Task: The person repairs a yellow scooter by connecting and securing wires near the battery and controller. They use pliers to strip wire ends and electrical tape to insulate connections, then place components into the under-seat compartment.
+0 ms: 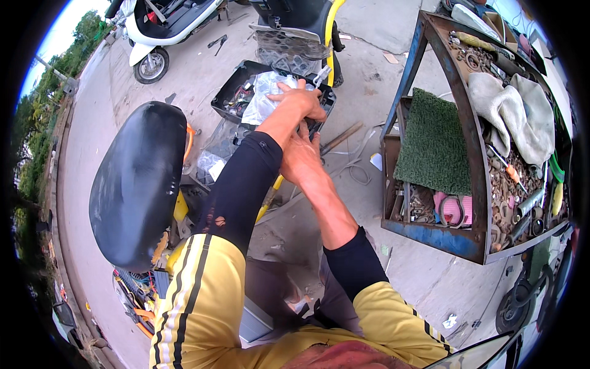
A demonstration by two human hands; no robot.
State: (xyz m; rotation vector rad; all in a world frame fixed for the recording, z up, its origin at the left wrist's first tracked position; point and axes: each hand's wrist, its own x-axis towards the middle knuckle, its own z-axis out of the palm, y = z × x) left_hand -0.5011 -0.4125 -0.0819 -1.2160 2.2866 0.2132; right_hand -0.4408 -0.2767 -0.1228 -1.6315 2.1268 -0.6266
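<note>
My left hand [299, 101] is open, fingers spread, over a crumpled clear plastic bag [261, 95] at the right end of an open black plastic box [224, 114]. Wires and small parts lie in the box. Just below, my right hand [301, 157] reaches to the box's near right corner, close against the left wrist. Its fingers look bent in at the corner, with the tips and whatever they hold hidden. The box sits on a yellow scooter frame [268, 200]. A black scooter seat [138, 184] stands tilted up to the left.
To the right stands a rusty blue metal rack [430, 237] full of loose hardware, with a green mat [433, 144] and a white cloth [513, 111]. A wooden-handled tool [342, 136] lies on the concrete beside the box. A white scooter [147, 40] is parked at the far left.
</note>
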